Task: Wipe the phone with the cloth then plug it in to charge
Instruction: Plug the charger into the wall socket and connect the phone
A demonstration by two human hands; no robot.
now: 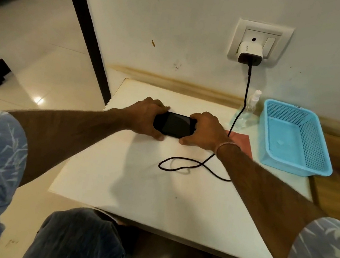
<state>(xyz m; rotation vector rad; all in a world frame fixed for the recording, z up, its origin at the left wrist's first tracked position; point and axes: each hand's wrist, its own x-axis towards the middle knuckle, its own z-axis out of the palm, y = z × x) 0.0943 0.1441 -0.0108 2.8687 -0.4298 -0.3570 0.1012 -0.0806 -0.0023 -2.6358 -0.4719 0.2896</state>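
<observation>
Both of my hands are on the phone (173, 127), which lies flat and sideways on the white desk (132, 185), screen up and dark, toward the far middle of the top. My left hand (146, 117) grips its left end, fingers curled over the far edge and thumb against the near edge. My right hand (203, 132) grips the right end in the same way and covers that end fully, so I cannot tell whether anything is plugged into it. A white charger (250, 53) sits in the wall socket (264, 27) above the far right of the desk. Its black cable (248, 85) hangs straight down the wall, passes in front of a clear spray bottle (249, 110) and goes behind my right wrist. It comes out again on the near side, makes a loose loop on the desk just near of the phone, and runs back under my right forearm (the plug end is hidden). The reddish cloth (242, 141) lies flat on the desk just right of my right hand, partly under my wrist, between the hand and a light blue mesh basket (313, 139). The basket stands at the right edge of the desk, just right of the bottle. A thin band (228, 145) circles my right wrist.
</observation>
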